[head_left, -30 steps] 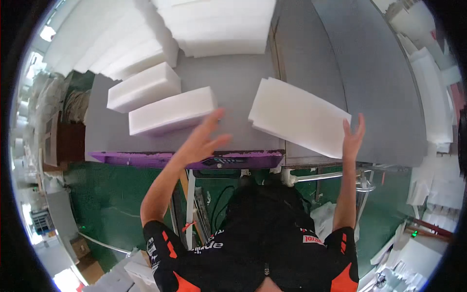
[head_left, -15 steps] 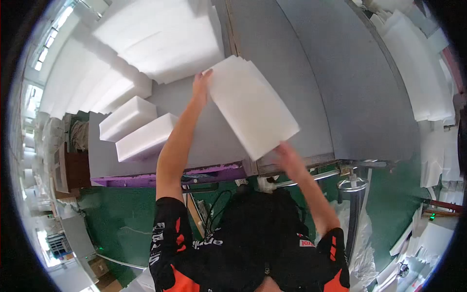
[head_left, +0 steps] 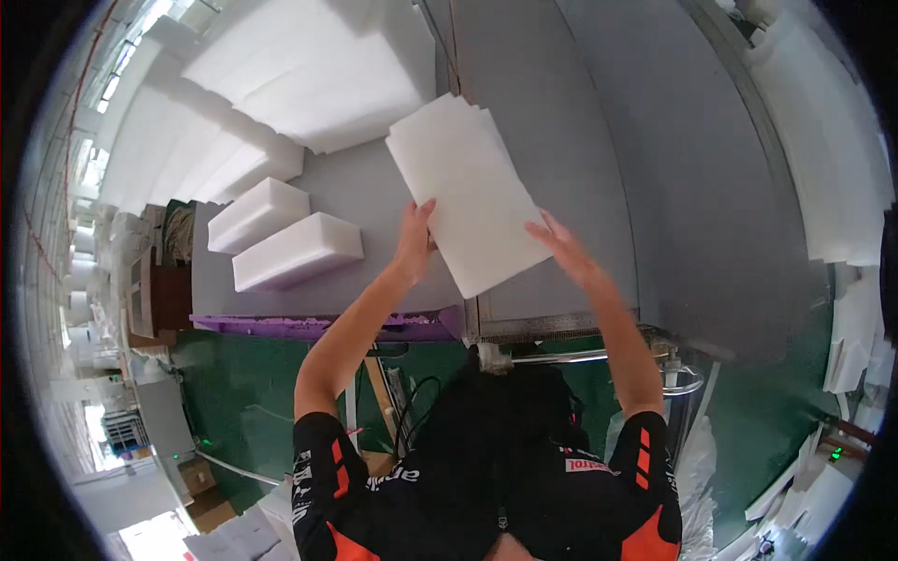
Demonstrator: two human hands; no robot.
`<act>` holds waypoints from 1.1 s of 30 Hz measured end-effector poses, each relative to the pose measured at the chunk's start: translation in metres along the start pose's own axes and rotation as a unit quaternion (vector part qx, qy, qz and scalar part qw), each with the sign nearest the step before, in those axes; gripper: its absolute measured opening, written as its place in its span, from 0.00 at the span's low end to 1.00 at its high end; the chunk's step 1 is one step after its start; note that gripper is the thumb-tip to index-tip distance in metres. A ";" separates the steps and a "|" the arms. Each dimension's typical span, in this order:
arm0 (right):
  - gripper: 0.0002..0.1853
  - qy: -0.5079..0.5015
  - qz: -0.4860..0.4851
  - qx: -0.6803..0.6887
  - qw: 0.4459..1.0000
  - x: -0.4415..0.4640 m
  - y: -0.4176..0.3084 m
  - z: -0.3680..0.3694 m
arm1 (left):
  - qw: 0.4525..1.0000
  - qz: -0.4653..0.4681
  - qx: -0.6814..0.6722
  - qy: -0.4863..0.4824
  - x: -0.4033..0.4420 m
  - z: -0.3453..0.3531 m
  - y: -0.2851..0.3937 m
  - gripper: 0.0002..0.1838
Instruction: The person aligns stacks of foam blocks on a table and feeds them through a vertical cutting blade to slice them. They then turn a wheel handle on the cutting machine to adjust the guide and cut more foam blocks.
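Observation:
A stack of white foam sheets point(head_left: 472, 201) lies tilted on the grey table, its far edges uneven. My left hand point(head_left: 414, 236) grips its left long side, with the thumb on top and the other fingers partly hidden. At its right side, near the front, my right hand point(head_left: 563, 245) touches the edge with fingers apart. Left of the stack are two white blocks, the nearer one point(head_left: 297, 252) and the farther one point(head_left: 258, 215), side by side.
Large white foam stacks stand at the back point(head_left: 327, 75) and back left point(head_left: 178, 140) of the grey table point(head_left: 711, 206). A purple strip point(head_left: 327, 325) runs along the front edge. More white sheets point(head_left: 823, 140) are at the far right.
The foam stack first turned steeper and moved left; in the last half second my left hand slid nearer along its side. My right hand went from the front corner to the right side.

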State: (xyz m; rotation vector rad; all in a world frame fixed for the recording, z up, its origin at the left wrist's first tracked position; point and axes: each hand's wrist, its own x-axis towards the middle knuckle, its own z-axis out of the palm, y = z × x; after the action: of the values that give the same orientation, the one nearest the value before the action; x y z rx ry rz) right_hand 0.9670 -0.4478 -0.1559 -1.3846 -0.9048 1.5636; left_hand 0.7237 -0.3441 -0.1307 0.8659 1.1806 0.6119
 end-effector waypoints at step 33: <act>0.37 0.304 -0.218 -0.389 0.842 -0.013 0.033 0.175 | 0.995 -0.055 -0.006 -0.084 -0.012 -0.089 0.010 0.34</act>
State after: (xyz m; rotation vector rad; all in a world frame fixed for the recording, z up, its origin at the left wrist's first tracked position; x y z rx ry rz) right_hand 0.7896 -0.4707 -0.1585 -1.8835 -1.3741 0.3209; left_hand 0.6351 -0.3253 -0.1282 0.8204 1.0635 0.4485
